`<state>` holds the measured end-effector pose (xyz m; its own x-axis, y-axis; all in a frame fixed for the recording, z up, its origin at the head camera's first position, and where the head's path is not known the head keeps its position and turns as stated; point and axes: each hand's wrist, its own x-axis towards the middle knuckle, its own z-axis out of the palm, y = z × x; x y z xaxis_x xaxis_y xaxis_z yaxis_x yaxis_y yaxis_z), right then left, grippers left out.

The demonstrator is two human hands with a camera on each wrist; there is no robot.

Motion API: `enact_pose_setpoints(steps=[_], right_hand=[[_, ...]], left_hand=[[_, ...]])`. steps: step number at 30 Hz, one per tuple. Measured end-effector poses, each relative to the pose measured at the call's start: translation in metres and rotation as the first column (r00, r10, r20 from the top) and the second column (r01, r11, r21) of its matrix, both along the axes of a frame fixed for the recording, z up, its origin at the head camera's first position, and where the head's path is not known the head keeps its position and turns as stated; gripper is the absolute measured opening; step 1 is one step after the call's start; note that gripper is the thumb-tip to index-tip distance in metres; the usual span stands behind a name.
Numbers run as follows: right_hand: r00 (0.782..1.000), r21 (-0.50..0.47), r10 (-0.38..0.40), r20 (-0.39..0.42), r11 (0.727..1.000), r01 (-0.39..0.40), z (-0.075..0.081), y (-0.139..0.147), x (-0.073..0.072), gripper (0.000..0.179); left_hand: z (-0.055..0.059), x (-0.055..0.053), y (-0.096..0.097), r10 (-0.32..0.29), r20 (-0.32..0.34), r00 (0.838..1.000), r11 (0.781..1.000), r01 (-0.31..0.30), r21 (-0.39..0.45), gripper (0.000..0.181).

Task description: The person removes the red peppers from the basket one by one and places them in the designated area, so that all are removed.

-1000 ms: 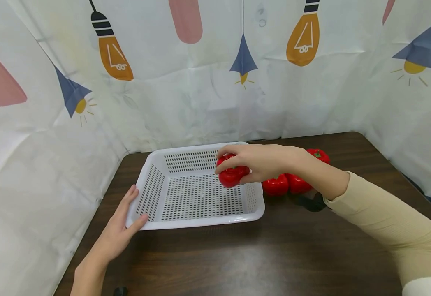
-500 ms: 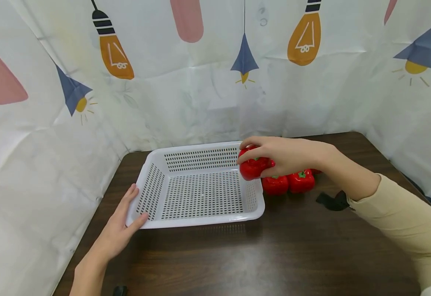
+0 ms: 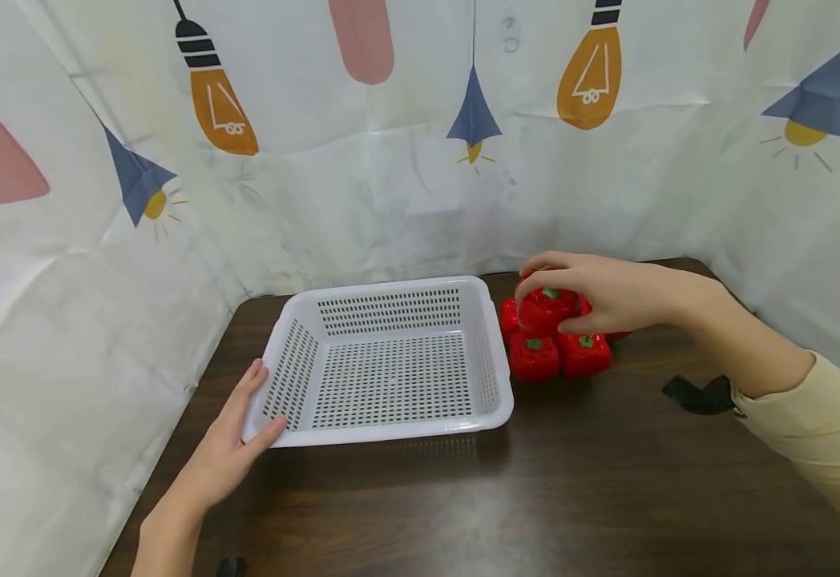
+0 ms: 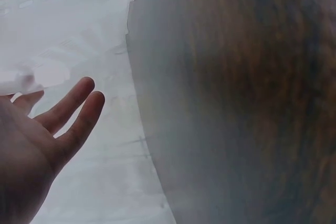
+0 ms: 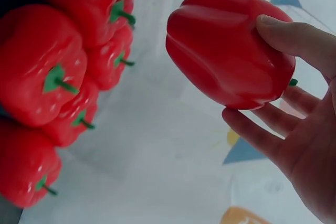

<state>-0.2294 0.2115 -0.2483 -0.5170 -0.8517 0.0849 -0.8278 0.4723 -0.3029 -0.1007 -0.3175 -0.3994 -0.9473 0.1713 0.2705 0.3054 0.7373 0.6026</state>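
Note:
A white perforated plastic basket point(image 3: 391, 381) stands on the dark wood table. My left hand point(image 3: 221, 461) rests at its near left corner, thumb by the front rim and fingers along the left side. In the left wrist view the fingers point(image 4: 79, 121) look straight and spread. To the right of the basket my right hand point(image 3: 607, 292) holds a shiny red bell pepper point(image 5: 226, 51) between thumb and fingers, raised over other peppers. Several more red bell peppers with green stems, such as the front pepper point(image 3: 534, 361), sit close together beside the basket.
A black strap-like item point(image 3: 701, 394) shows by the right sleeve. Another small black object point(image 3: 231, 566) lies at the bottom edge. White curtain fabric point(image 3: 362, 208) with printed lamps encloses the back and sides of the table point(image 3: 463, 505).
My right hand has moved right with the bell pepper, from above the basket to above the group of peppers. My left hand and the basket have stayed in place.

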Motion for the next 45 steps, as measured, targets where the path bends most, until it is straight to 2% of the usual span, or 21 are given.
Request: enact_pose_setpoints(steps=[4,13,19,29,34,39,45], right_hand=[[1.0,-0.004,-0.013,0.0,1.0,0.013,-0.001,0.011,0.001,0.057],[0.997,0.055,-0.072,0.007,0.996,0.071,-0.011,0.034,0.008,0.056],[0.996,0.033,-0.075,-0.049,0.997,0.076,-0.016,0.05,0.011,0.059],[0.993,-0.004,-0.107,-0.041,0.994,0.107,-0.023,0.075,0.013,0.062],[0.992,-0.025,-0.124,-0.025,0.992,0.124,-0.031,0.089,0.017,0.063],[0.988,-0.036,-0.143,-0.05,0.989,0.141,-0.038,0.102,0.018,0.065],[0.985,-0.046,-0.169,-0.047,0.985,0.166,-0.047,0.114,0.019,0.065]], left_hand=[[0.001,0.002,-0.002,0.008,0.002,1.0,1.0,-0.008,-0.011,0.079],[-0.001,0.004,-0.001,0.006,0.0,1.0,1.0,-0.006,-0.009,0.078],[-0.002,0.004,0.0,0.001,-0.003,1.0,1.0,-0.001,-0.008,0.079],[-0.001,0.004,0.001,0.004,-0.005,1.0,1.0,-0.004,-0.021,0.078],[-0.001,0.002,0.002,-0.007,-0.005,1.0,1.0,0.007,-0.017,0.078],[0.001,-0.001,0.001,-0.007,-0.012,1.0,1.0,0.007,-0.029,0.079],[0.002,0.0,0.001,0.002,-0.017,1.0,1.0,-0.002,-0.029,0.078]])
